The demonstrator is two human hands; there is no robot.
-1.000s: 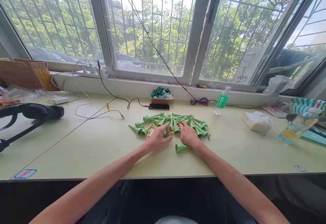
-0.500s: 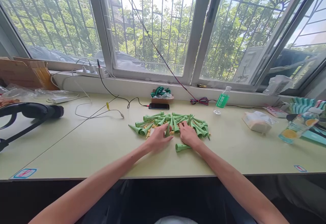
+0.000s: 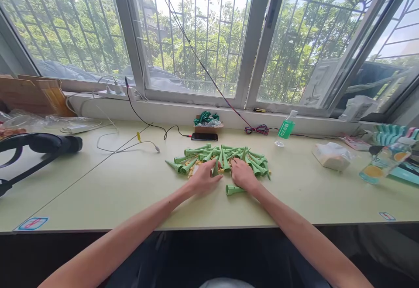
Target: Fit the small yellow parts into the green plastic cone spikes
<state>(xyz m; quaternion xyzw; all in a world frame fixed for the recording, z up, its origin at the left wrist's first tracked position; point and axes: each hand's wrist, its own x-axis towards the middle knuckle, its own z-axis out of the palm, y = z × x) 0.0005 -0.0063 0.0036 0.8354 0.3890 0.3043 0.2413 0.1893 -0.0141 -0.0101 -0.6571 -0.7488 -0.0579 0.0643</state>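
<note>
My left hand (image 3: 204, 177) is closed around a green plastic cone (image 3: 215, 167) that stands with its point up. My right hand (image 3: 242, 173) reaches into the pile with its fingers curled down; what they pinch, if anything, is hidden. Several green cones (image 3: 195, 151) lie heaped in front of both hands, tips pointing various ways. Small yellow pieces (image 3: 190, 173) are scattered among and under them. Apart from the heap, one green cone (image 3: 233, 190) lies on its side below my right hand, its wide open end facing left and its other end hidden by the wrist.
Behind the heap lie a phone (image 3: 204, 136) on a cable and a small box (image 3: 208, 124) with green wrapping. A bottle (image 3: 286, 128) stands back right, with a tissue pack (image 3: 332, 156) and another bottle (image 3: 376, 166) further right. A black headset (image 3: 46, 146) sits at left.
The hands, the held cone and the heap look almost the same. Only the view has shifted very slightly.
</note>
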